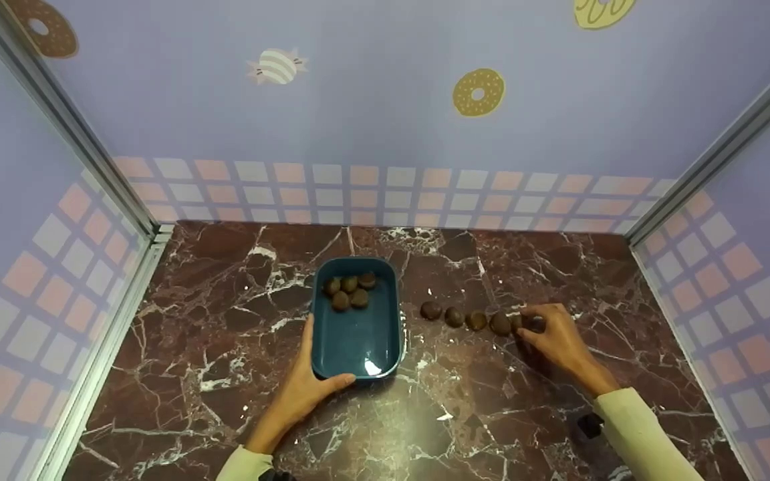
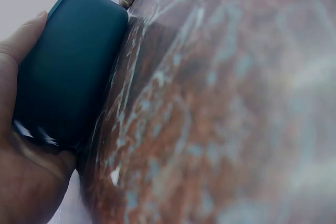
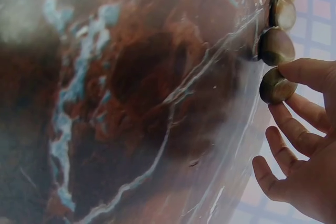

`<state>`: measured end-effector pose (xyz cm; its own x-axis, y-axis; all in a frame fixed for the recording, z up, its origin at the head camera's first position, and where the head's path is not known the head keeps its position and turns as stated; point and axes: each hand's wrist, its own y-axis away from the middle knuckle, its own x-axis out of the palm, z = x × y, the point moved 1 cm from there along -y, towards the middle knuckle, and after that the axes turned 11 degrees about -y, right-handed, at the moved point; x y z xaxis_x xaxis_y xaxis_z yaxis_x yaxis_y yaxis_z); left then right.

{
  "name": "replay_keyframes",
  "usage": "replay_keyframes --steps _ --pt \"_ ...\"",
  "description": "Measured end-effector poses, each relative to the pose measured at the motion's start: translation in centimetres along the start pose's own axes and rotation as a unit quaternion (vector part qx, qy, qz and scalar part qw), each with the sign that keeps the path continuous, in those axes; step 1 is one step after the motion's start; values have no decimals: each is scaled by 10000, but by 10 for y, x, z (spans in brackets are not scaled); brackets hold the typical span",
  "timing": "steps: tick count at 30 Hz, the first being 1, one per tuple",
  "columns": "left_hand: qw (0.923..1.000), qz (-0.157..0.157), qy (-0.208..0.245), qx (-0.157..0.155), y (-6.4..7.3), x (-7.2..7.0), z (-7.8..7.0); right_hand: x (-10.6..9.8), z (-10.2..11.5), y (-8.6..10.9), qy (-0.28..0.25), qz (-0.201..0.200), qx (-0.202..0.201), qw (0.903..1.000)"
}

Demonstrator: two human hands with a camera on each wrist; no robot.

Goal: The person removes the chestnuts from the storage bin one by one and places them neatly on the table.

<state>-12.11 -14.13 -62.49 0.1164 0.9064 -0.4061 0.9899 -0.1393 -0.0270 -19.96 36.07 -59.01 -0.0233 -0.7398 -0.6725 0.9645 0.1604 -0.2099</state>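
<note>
A teal rectangular dish (image 1: 356,344) stands on the marble surface with several brown chestnuts (image 1: 349,292) grouped at its far end. My left hand (image 1: 305,381) holds its near left corner, fingers along the left side and thumb at the near edge; the left wrist view shows the dish's outer wall (image 2: 73,66) against that hand. To the right of the dish, more chestnuts (image 1: 476,321) form a slightly slanting row. At the row's right end my right hand (image 1: 559,337) pinches a chestnut (image 3: 276,86) between thumb and fingertips, right beside its neighbour (image 3: 276,46); the remaining fingers are spread.
Dark red marble tabletop (image 1: 224,427) with white veins lies under everything. A purple back wall (image 1: 385,120) with printed sweets and side walls (image 1: 11,280) enclose it, joined by metal corner strips.
</note>
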Motion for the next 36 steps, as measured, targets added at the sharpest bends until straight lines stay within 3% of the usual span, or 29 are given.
replay_keyframes --steps 14,19,27,36 --pt "9999 16 -110 -90 -1 2 -2 -3 -9 -2 289 -14 -25 9996" --pt "9999 67 -77 -63 -3 2 -2 -8 -4 -5 290 -89 -223 9993" --pt "9999 -10 -50 -117 1 -1 0 -6 30 -21 -6 -111 -355 9993" --pt "9997 51 174 -170 -2 2 3 13 77 -34 -118 25 -970 9952"
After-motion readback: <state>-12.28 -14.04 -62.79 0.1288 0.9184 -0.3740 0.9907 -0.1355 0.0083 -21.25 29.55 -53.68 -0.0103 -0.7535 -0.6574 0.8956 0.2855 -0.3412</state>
